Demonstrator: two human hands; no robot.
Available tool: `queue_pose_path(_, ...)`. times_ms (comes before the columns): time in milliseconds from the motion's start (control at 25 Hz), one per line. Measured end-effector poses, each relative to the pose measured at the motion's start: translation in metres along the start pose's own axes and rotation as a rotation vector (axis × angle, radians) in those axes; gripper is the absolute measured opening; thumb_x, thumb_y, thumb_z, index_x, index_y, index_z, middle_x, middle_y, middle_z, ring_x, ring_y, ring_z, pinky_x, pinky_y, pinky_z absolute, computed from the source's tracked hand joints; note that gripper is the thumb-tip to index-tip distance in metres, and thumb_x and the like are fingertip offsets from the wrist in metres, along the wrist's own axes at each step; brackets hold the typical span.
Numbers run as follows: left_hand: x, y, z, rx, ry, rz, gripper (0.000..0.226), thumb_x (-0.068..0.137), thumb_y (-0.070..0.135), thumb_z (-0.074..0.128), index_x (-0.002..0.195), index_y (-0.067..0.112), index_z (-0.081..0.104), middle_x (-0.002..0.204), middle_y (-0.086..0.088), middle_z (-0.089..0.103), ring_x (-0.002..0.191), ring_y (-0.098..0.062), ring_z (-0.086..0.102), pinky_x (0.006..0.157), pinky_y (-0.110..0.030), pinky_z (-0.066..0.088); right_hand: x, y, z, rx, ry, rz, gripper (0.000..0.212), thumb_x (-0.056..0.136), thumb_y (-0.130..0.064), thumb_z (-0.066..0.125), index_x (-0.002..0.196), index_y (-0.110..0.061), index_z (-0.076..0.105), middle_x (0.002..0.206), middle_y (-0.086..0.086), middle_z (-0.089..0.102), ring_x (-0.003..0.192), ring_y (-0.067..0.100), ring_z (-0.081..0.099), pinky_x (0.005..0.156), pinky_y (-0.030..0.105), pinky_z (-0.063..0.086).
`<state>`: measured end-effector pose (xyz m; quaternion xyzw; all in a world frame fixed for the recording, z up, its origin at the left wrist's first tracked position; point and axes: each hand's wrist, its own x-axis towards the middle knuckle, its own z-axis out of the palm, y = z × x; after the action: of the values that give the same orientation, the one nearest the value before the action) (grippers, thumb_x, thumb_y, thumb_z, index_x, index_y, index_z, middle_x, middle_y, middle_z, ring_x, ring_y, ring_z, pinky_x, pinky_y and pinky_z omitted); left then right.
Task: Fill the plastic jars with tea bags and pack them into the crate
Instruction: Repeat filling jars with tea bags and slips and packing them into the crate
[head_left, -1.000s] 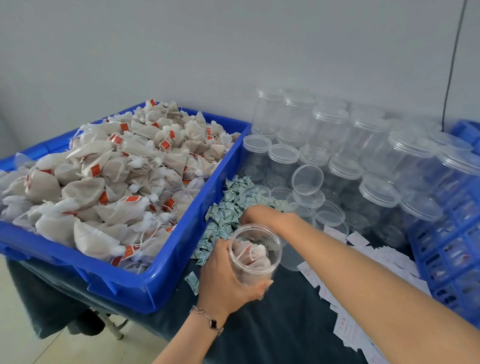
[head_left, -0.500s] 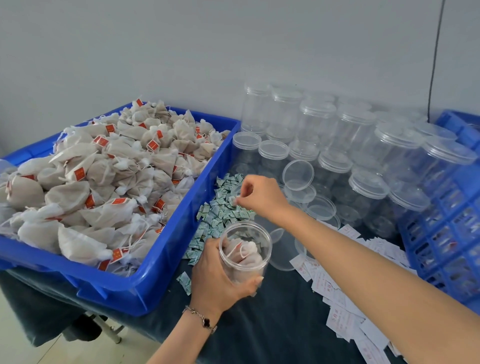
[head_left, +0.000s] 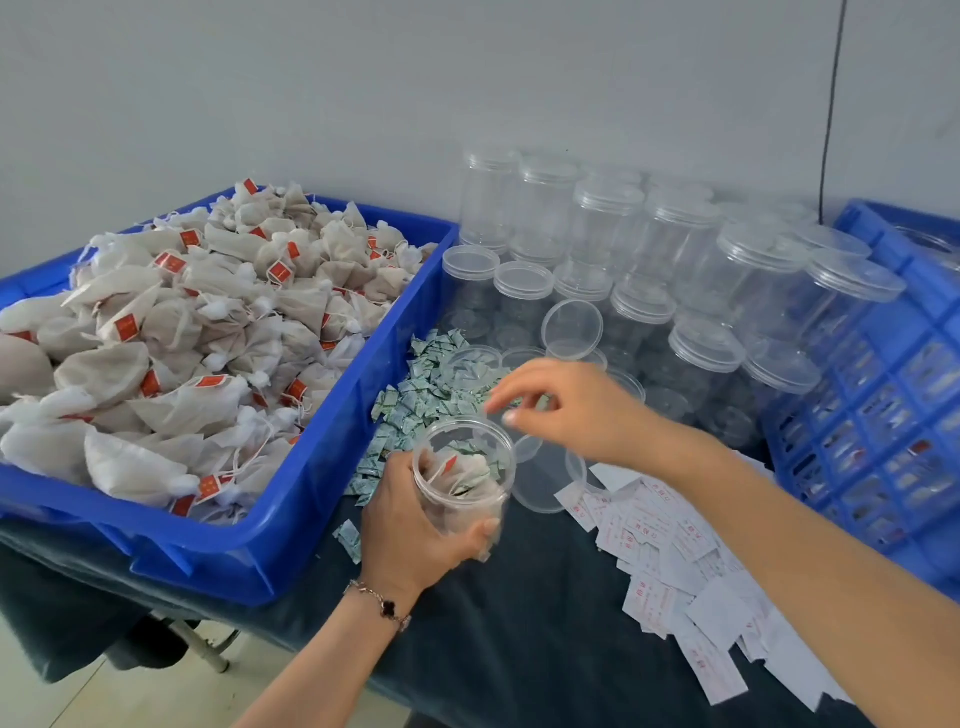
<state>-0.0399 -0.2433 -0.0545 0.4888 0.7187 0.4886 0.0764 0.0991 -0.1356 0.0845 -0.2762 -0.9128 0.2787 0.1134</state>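
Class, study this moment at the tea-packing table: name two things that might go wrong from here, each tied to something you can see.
1. The left hand holds the open jar tilted off the table; tea bags might spill.
2. The right hand hovers above the jar's mouth with its forearm over loose lids and paper slips, so a sweep might scatter them.

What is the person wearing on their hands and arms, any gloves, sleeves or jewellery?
No gloves: both hands are bare, and no sleeves show on either forearm. The left hand has a thin chain bracelet at the wrist, with a small dark clover-shaped charm. The right hand and its wrist show no jewellery.
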Motion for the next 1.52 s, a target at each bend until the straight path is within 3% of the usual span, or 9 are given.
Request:
queue_pose_path(160,0.007,0.025,0.0,0.06,0.079,0.162,0.092,0.054,0.079,0.058,0.098,-0.002,0.057,0.086,-0.009,0.062,0.072,-0.026,0.064,0.057,-0.031,0.052,-0.039,0.061,-0.035,-0.005,0.223,0.212,0.028,0.087,-0.014,0.063,0.088,-0.042,0.068,0.085,-0.027,0.066,0.076,-0.01,0.058,0.067,0.001,0.04)
queue_pose_path(400,-0.011,0.09,0.05,-0.069,-0.01,0.361,0.1,0.067,0.089,0.037,0.102,-0.002,0.059,0.086,-0.007,0.061,0.071,-0.02,0.065,0.051,-0.031,0.054,-0.094,0.163,0.005,-0.401,-0.029,0.619,0.035,0.093,-0.031,0.05,0.126,-0.024,0.057,0.132,-0.002,0.057,0.117,0.016,0.053,0.096,0.031,0.043)
queue_pose_path(560,-0.026,0.076,0.077,-0.051,-0.168,0.329,0.093,0.054,0.076,0.057,0.109,0.001,0.059,0.093,-0.003,0.063,0.082,-0.02,0.067,0.059,-0.036,0.057,-0.114,0.182,0.041,-0.448,-0.04,0.569,0.056,0.094,-0.045,0.044,0.145,-0.023,0.034,0.153,-0.001,0.03,0.141,0.018,0.025,0.113,0.036,0.025)
queue_pose_path(800,-0.03,0.061,0.083,-0.161,-0.178,0.232,0.098,0.048,0.075,0.062,0.111,0.0,0.054,0.099,-0.007,0.061,0.091,-0.023,0.065,0.072,-0.04,0.055,-0.114,0.174,0.04,-0.404,0.285,0.435,0.022,0.092,-0.029,0.056,0.109,-0.02,0.067,0.119,-0.007,0.061,0.115,0.016,0.049,0.094,0.028,0.034)
queue_pose_path(880,-0.03,0.062,0.083,-0.185,-0.178,0.223,0.105,0.052,0.088,0.055,0.11,0.001,0.054,0.099,-0.007,0.061,0.091,-0.022,0.064,0.072,-0.037,0.055,-0.101,0.171,0.038,-0.403,0.387,0.365,0.025,0.093,-0.018,0.052,0.115,-0.019,0.065,0.123,-0.005,0.061,0.119,0.017,0.048,0.097,0.027,0.033)
queue_pose_path(1040,-0.03,0.062,0.083,-0.182,-0.166,0.215,0.108,0.054,0.094,0.045,0.109,0.002,0.054,0.098,-0.005,0.061,0.089,-0.018,0.064,0.07,-0.036,0.056,-0.069,0.172,0.039,-0.645,0.114,0.122,0.059,0.094,-0.003,0.047,0.147,-0.025,0.03,0.15,-0.012,0.034,0.143,0.011,0.017,0.114,0.03,0.014)
queue_pose_path(1200,-0.03,0.063,0.082,-0.184,-0.163,0.206,0.105,0.056,0.093,0.046,0.11,0.003,0.055,0.098,0.0,0.059,0.09,-0.01,0.062,0.07,-0.037,0.057,-0.068,0.178,0.039,-0.821,0.089,0.055,0.032,0.092,-0.009,0.051,0.12,-0.02,0.062,0.124,-0.001,0.063,0.13,0.017,0.043,0.108,0.03,0.024)
queue_pose_path(1320,-0.03,0.063,0.083,-0.194,-0.152,0.206,0.103,0.058,0.093,0.046,0.108,0.003,0.055,0.097,-0.002,0.061,0.091,-0.005,0.056,0.068,-0.036,0.057,-0.075,0.17,0.035,-0.728,0.158,0.064,0.018,0.09,-0.017,0.055,0.1,-0.014,0.07,0.104,0.001,0.068,0.105,0.02,0.059,0.088,0.03,0.041)
queue_pose_path(1520,-0.03,0.064,0.083,-0.196,-0.133,0.206,0.101,0.058,0.092,0.045,0.102,0.002,0.055,0.094,-0.003,0.063,0.086,-0.003,0.058,0.064,-0.033,0.057,-0.08,0.132,0.012,0.064,0.615,0.337,0.01,0.089,-0.02,0.063,0.086,-0.022,0.072,0.087,-0.012,0.07,0.083,0.001,0.061,0.074,0.018,0.046)
